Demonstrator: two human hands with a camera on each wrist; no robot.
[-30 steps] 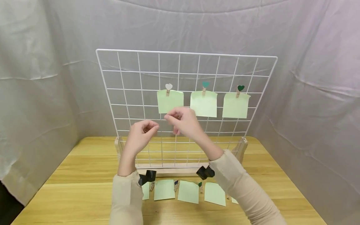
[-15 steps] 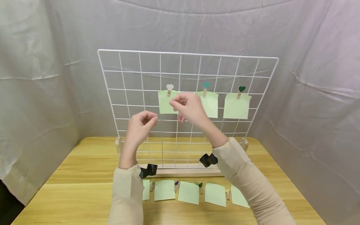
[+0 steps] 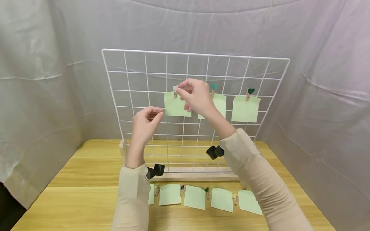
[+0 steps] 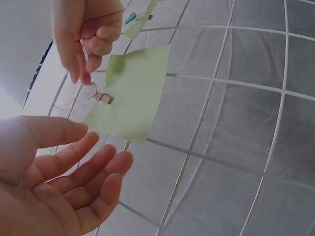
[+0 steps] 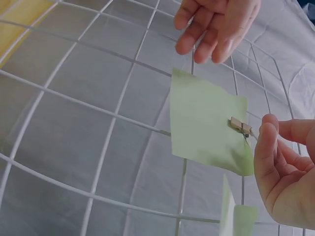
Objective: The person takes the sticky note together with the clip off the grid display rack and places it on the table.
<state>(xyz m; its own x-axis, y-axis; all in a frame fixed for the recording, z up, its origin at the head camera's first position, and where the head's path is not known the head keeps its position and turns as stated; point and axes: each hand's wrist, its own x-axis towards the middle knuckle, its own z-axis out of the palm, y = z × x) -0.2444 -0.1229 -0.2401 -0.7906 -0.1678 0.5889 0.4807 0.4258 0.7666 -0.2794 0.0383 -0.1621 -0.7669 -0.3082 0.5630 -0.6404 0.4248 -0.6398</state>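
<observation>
A light green paper note (image 3: pixel 177 107) hangs on the white wire grid (image 3: pixel 185 146), held at its top by a small wooden clothespin (image 4: pixel 103 98) with a white heart (image 3: pixel 174 87). My right hand (image 3: pixel 197 96) pinches at the heart end of this clothespin with thumb and index finger. In the right wrist view the right hand's fingertips (image 5: pixel 268 123) cover the heart. My left hand (image 3: pixel 145 123) is held lower, left of the note, fingers loosely curved with nothing between them. In the left wrist view the left thumb (image 4: pixel 59 132) is near the note's corner.
Right of it hang two more notes, one with a teal-heart clothespin (image 3: pixel 214 87), one with a dark green-heart clothespin (image 3: pixel 250 91). Several green notes (image 3: pixel 194 197) and small clothespins (image 3: pixel 234 199) lie in a row before the grid's wooden base (image 3: pixel 193 176). Grey cloth (image 3: pixel 185 29) hangs behind.
My right hand has risen from below the notes to the white-heart clothespin. My left hand has moved up a little, its fingers still loosely curved.
</observation>
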